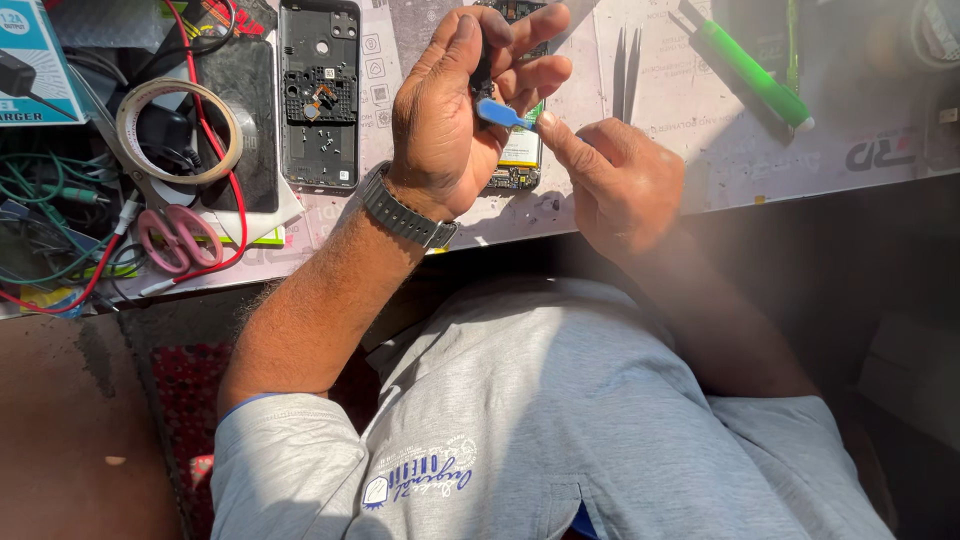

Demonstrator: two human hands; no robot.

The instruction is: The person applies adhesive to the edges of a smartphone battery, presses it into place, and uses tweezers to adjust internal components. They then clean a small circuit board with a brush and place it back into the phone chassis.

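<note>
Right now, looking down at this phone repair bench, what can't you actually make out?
- Head view: most of the opened phone is hidden behind the left hand and right hand.
- The blue tool: its working tip and the dark part the left fingers pinch are covered.
- The box at top left and the green pen are cut by the frame edge.
- Small parts inside the phone back cover are too tiny to identify.

I see a blue pry tool (497, 114) at centre, pink scissors (178, 238) at nine o'clock, a green pen (756, 76) at two, a red wire (215, 120).
</note>
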